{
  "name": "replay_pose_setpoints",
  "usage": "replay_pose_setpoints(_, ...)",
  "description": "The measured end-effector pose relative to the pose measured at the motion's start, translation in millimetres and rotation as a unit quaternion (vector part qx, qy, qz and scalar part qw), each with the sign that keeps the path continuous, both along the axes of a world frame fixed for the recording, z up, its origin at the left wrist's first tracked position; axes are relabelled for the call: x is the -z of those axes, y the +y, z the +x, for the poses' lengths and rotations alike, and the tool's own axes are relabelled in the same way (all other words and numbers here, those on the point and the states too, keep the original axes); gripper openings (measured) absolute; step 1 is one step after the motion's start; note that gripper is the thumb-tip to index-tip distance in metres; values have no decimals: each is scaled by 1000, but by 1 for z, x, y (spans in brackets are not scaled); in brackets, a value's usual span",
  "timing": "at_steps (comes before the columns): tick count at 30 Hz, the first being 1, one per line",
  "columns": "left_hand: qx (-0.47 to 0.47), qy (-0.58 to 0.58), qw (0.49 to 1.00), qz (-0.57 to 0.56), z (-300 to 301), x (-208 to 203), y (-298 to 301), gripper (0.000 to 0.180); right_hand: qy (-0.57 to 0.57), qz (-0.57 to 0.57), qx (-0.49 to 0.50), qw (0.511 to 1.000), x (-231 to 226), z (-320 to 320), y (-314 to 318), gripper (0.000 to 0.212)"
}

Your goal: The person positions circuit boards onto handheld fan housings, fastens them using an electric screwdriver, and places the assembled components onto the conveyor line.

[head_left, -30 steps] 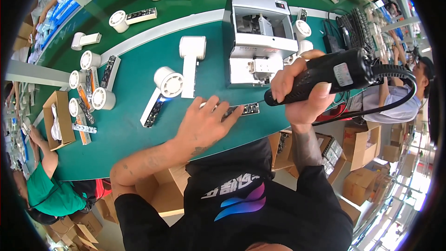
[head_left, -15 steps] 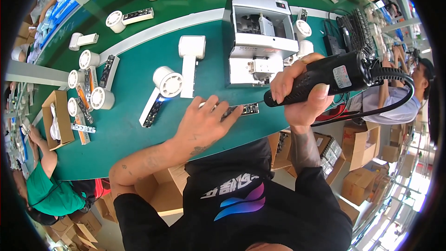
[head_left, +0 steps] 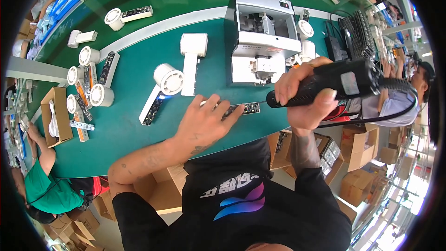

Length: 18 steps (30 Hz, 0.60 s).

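Watching the driver (head_left: 330,83) here: its back end had swung slightly outward and toward the person compared with half a second earlier, while its thin bit hung by the board (head_left: 252,108), maybe touching, hard to tell. The board lay just in front of the machine (head_left: 260,42), partly hidden under the left hand (head_left: 206,118). That hand hadn't budged, thumb and bent fingers gripping the board. The right hand (head_left: 304,93), front-right of the machine, had its fingers wrapped tight around the driver. So I'd call it a small angle tweak, with the board work unfinished.
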<state>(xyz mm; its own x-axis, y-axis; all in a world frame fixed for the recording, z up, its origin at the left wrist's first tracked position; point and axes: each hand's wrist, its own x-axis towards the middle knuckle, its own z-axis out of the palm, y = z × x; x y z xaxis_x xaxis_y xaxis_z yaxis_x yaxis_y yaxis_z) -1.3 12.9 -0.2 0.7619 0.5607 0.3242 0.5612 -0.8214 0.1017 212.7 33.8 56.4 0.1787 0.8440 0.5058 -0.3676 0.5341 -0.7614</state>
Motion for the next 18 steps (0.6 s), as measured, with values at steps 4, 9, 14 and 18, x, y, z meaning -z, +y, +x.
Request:
replay_pose_setpoints(4, 2, 4, 1000, 4, 0, 0, 2, 44, -23, -2, 11, 1000, 3, 1, 2, 62)
replay_pose_setpoints(9, -1, -5, 1000, 10, 1, 1, 1, 43, -51, 2, 17, 999, 1, -2, 6, 57)
replay_pose_setpoints(14, -7, -16, 1000, 17, 1, 3, 0, 42, -100, -46, 57, 992, -3, -5, 11, 61)
replay_pose_setpoints(18, -4, -9, 1000, 15, 1, 0, 1, 41, -137, -17, 24, 990, -1, -7, 5, 61)
